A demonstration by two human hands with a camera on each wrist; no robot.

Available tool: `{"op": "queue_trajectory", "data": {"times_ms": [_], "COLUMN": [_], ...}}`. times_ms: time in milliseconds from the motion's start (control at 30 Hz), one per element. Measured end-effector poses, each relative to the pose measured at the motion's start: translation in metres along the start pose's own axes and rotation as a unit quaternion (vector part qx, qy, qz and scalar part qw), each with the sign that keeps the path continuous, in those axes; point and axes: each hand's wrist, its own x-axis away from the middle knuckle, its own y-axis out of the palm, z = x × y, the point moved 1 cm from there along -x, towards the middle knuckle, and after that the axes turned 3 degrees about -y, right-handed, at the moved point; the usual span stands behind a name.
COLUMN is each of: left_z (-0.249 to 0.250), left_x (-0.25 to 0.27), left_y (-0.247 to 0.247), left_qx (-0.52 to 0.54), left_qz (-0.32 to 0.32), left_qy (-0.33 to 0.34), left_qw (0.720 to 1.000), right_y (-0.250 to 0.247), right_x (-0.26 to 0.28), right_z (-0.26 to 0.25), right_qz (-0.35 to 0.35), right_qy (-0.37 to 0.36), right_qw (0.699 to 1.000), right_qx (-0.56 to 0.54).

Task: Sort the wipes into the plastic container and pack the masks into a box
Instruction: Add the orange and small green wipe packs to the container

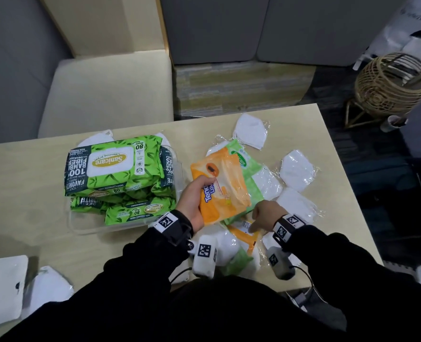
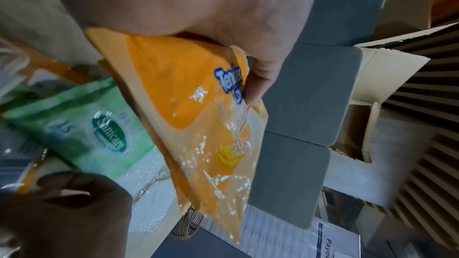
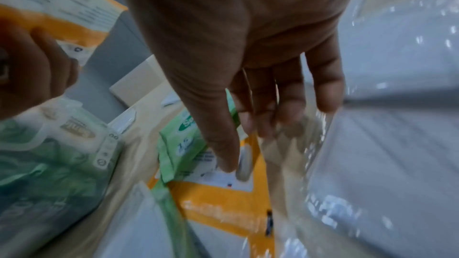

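My left hand grips an orange wipes pack and holds it lifted above the pile; the left wrist view shows my thumb across its front. My right hand reaches down with straight fingers and touches the white label of a second orange pack lying flat. A small green wipes pack lies under the held one. The clear plastic container at the left holds several large green wipes packs. White masks in clear bags lie scattered on the right.
An open cardboard box shows beyond the table in the left wrist view. A mask and a white packet lie at the near left corner. A rattan basket stands on the floor, right. A beige seat is behind the table.
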Motion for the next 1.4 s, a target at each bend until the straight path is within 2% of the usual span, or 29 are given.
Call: {"op": "queue_trajectory", "data": {"times_ms": [100,200,333,533,600,667,767,800,900,967,1000,1067,1133,1300,1367,1400], "left_z": [-0.010,-0.014,-0.014,-0.013,-0.012,-0.011,-0.009,-0.008,-0.004,-0.002,-0.001,0.002,0.005,0.018,0.030,0.037], "left_x": [-0.002,-0.001,0.004,0.015,0.017,0.018,0.022,0.023,0.024,0.026,0.027,0.030,0.033,0.035,0.038,0.039], "left_y": [-0.004,-0.010,-0.014,-0.010,-0.008,-0.003,0.005,0.005,-0.002,-0.003,-0.002,0.002,0.006,0.008,0.007,0.006], "left_qx": [-0.005,-0.006,0.025,0.052,0.053,0.046,0.047,0.049,0.053,0.051,0.053,0.057,0.055,0.067,0.073,0.074], "left_qz": [0.020,0.029,0.016,-0.039,-0.052,-0.061,-0.072,-0.071,-0.063,-0.068,-0.077,-0.087,-0.089,-0.081,-0.089,-0.085], "left_qy": [-0.007,-0.012,-0.009,-0.028,-0.031,-0.034,-0.033,-0.028,-0.021,-0.022,-0.025,-0.024,-0.013,0.046,0.078,0.093], "left_qw": [1.000,0.999,1.000,0.997,0.997,0.997,0.996,0.996,0.996,0.996,0.995,0.994,0.994,0.993,0.990,0.989], "right_y": [0.000,-0.021,-0.065,-0.122,-0.130,-0.130,-0.125,-0.125,-0.125,-0.118,-0.115,-0.114,-0.114,-0.103,-0.092,-0.083], "right_x": [0.002,0.013,0.045,0.088,0.099,0.109,0.117,0.118,0.112,0.105,0.101,0.092,0.084,0.050,0.033,0.024], "right_z": [-0.005,-0.003,0.003,0.004,-0.006,-0.020,-0.037,-0.039,-0.036,-0.038,-0.040,-0.045,-0.047,-0.027,-0.020,-0.020], "right_qz": [0.003,-0.004,0.000,0.070,0.084,0.069,-0.005,-0.015,-0.008,-0.027,-0.006,0.093,0.169,0.229,0.211,0.179], "right_qy": [-0.023,-0.052,-0.083,-0.123,-0.145,-0.175,-0.216,-0.231,-0.296,-0.315,-0.316,-0.315,-0.308,-0.233,-0.201,-0.200], "right_qw": [0.999,0.988,0.942,0.885,0.854,0.824,0.790,0.789,0.848,0.868,0.865,0.858,0.864,0.870,0.917,0.943], "right_qx": [-0.025,-0.142,-0.325,-0.445,-0.493,-0.535,-0.574,-0.569,-0.441,-0.384,-0.389,-0.395,-0.360,-0.368,-0.272,-0.198]}}
